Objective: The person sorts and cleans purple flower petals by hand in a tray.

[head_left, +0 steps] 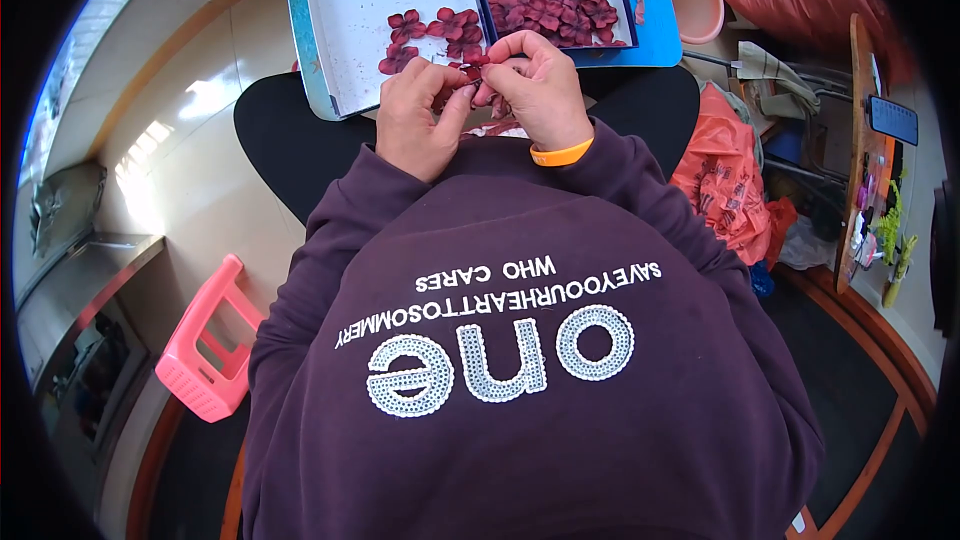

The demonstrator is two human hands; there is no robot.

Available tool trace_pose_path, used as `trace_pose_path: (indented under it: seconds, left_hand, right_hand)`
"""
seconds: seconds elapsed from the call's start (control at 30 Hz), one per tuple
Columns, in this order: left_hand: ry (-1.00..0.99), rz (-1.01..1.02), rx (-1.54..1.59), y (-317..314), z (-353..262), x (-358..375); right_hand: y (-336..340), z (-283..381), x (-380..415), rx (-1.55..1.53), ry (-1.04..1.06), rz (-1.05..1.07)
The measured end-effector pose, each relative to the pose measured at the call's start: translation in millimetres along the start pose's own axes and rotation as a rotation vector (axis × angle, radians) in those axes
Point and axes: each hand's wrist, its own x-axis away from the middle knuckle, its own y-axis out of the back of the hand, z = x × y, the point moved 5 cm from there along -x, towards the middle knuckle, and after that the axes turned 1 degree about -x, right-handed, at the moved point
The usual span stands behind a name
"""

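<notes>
Left hand (412, 125) and right hand (545, 95), fingertips pinching a red flower (470, 69), partly hide the left tray (350, 35), with a pink stool (208, 345) left, a red bag (722, 165) right.

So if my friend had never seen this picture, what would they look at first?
Probably the big pale word "one", upside down across the front of the dark sweatshirt. Next, perhaps, the heap of dark red flowers near the top, just beyond the right hand. The orange wristband on the right wrist and the pink stool at the left stand out too.
</notes>
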Motion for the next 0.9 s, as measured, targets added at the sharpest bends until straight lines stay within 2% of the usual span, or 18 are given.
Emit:
trace_pose_path:
  seconds: [0.07,0.2,0.23,0.37,0.4,0.53,0.73,0.87,0.9]
  left_hand:
    - [-0.012,0.017,-0.022,-1.3,-1.0,-0.2]
    - [0.405,-0.033,0.414,-3.5,12.9,1.6]
    - [0.404,-0.036,0.412,-2.4,14.1,0.9]
    - [0.668,-0.047,0.495,-2.4,36.4,3.0]
    - [0.669,-0.052,0.495,-0.6,36.4,4.0]
    - [0.587,0.074,0.411,-5.2,28.1,1.8]
    - [0.579,0.091,0.380,-1.9,26.4,-1.2]
    - [0.879,0.049,0.692,3.5,34.0,1.1]
    - [0.878,0.049,0.693,3.8,34.9,0.5]
  right_hand:
    - [0.8,-1.9,0.0,-0.005,-0.010,-0.002]
    - [4.7,-9.8,-5.5,0.185,0.057,-0.031]
    - [4.5,-9.2,-5.7,0.184,0.058,-0.027]
    - [0.8,27.0,8.5,0.632,0.779,-0.154]
    - [-1.7,27.5,8.1,0.632,0.780,-0.149]
    - [-18.5,33.3,12.4,0.695,0.998,0.063]
    - [-15.7,38.1,13.1,0.513,0.964,-0.059]
    - [-5.9,40.8,12.6,0.613,0.935,-0.001]
    - [-4.3,39.0,12.4,0.614,0.935,-0.001]
